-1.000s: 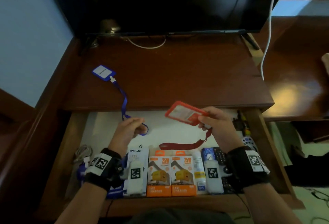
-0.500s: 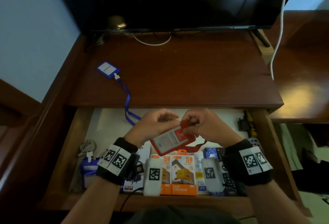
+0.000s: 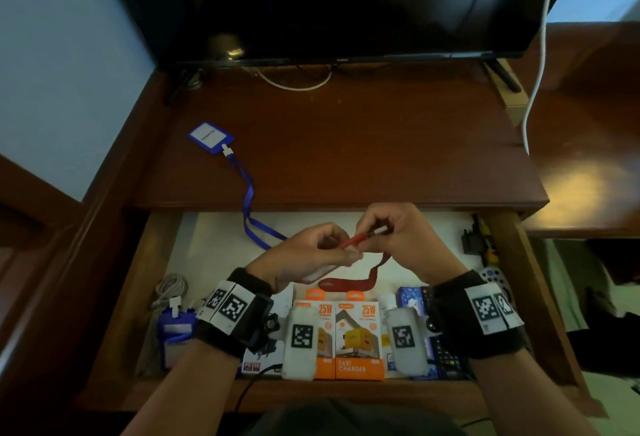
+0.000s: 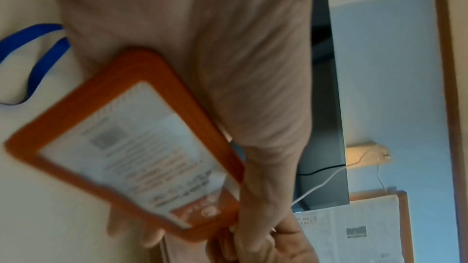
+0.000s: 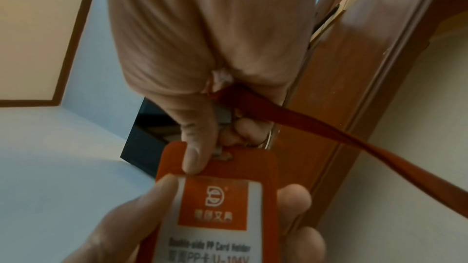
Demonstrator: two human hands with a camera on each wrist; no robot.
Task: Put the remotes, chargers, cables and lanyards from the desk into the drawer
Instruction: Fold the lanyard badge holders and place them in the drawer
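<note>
A red card holder (image 3: pixel 353 240) on a red lanyard strap (image 3: pixel 346 283) hangs over the open drawer (image 3: pixel 214 227), held by both hands. My left hand (image 3: pixel 341 255) grips the holder's body (image 4: pixel 131 147) from below. My right hand (image 3: pixel 375 231) pinches its top edge and clip (image 5: pixel 220 167), and the strap (image 5: pixel 329 127) trails from under that palm. A blue badge (image 3: pixel 210 136) lies on the desk (image 3: pixel 381 144), and its blue strap (image 3: pixel 247 193) runs over the front edge into the drawer.
The drawer's front row holds orange charger boxes (image 3: pixel 358 335), dark remotes (image 3: pixel 446 356), a coiled grey cable (image 3: pixel 169 291) and a blue card holder (image 3: pixel 173 335). A black plug (image 3: pixel 472 245) sits at its right. A TV (image 3: pixel 329 2) stands behind, with a white cable (image 3: pixel 533 89).
My right hand brought the red card holder down and left. My left hand let go of the blue strap and took hold of the holder, which now shows edge-on from above.
</note>
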